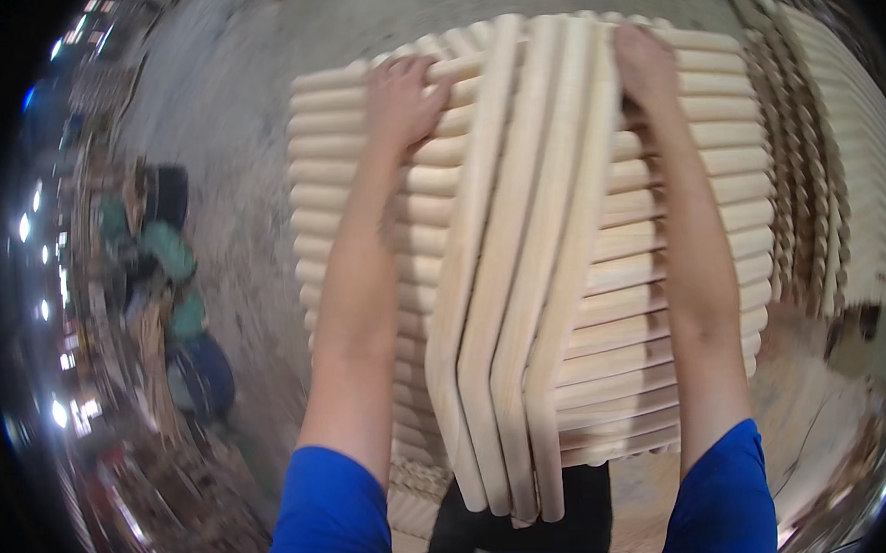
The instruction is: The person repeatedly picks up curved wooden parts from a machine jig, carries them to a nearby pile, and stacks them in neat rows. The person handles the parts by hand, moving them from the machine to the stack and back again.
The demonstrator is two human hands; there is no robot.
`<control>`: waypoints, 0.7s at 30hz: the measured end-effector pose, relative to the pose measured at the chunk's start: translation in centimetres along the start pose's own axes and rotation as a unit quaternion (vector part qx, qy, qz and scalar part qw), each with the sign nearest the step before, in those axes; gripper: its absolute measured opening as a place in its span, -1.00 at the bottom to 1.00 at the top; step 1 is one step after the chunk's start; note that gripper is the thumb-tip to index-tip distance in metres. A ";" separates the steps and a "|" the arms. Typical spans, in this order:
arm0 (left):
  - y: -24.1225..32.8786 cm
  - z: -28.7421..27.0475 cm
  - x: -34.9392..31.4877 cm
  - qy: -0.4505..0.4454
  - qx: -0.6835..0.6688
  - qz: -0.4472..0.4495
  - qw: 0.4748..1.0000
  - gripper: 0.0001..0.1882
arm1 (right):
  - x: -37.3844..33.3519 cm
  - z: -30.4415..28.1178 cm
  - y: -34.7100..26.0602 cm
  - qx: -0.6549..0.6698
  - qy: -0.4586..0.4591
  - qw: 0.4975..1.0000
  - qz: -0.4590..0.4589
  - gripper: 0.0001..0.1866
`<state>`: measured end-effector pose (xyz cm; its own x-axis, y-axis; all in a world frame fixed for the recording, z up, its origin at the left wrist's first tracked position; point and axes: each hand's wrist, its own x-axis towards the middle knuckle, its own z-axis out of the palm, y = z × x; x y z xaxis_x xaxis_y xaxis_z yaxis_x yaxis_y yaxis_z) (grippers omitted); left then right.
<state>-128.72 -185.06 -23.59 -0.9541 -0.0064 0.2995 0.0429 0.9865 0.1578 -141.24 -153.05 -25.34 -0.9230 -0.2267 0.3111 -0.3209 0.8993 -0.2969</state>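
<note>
Several long, pale wooden pieces (532, 222), each bent near its near end, lie side by side lengthwise across a stack of pale wooden pieces (627, 347) laid crosswise. At the far left of the stack, my left hand (409, 103) rests on the crosswise pieces with fingers apart and thumb toward the bent ones. My right hand (644, 66) is at the far right, against the far end of the rightmost bent piece; its fingers are mostly hidden. The near ends of the bent pieces jut past the stack's near edge, over my dark trousers.
Another stack of pale wooden pieces (842, 155) stands close by on the right. On the left, green bags (168, 253), a dark blue barrel (203, 374) and a dark bin (167, 196) stand among clutter on a concrete floor (242, 177).
</note>
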 end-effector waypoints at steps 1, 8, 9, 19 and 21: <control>-0.3 -0.3 -0.2 0.008 0.000 -0.010 1.000 -0.42 | 0.2 0.0 0.0 -0.012 0.000 1.000 -0.017 -0.57; -2.8 -3.1 -3.2 0.075 0.020 -0.045 0.996 -0.39 | -0.6 -2.6 -4.1 0.107 -0.037 0.989 -0.095 -0.55; -2.6 -3.9 -4.2 0.083 -0.006 -0.064 0.994 -0.40 | -1.5 -3.2 -4.1 0.258 -0.035 0.961 -0.088 -0.49; 13.8 -13.3 -29.1 -0.037 -0.207 -0.298 0.931 -0.41 | -35.0 -18.2 -8.6 0.381 -0.195 0.868 0.253 -0.51; 14.4 -13.6 -29.4 -0.035 -0.222 -0.307 0.925 -0.43 | -34.8 -17.9 -11.3 0.387 -0.177 0.869 0.252 -0.49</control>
<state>-95.99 -172.92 -17.38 -0.8550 -0.5175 -0.0344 -0.4107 0.6352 0.6541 -101.70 -148.66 -16.62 -0.9511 -0.1006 -0.2920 0.2238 0.4270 -0.8761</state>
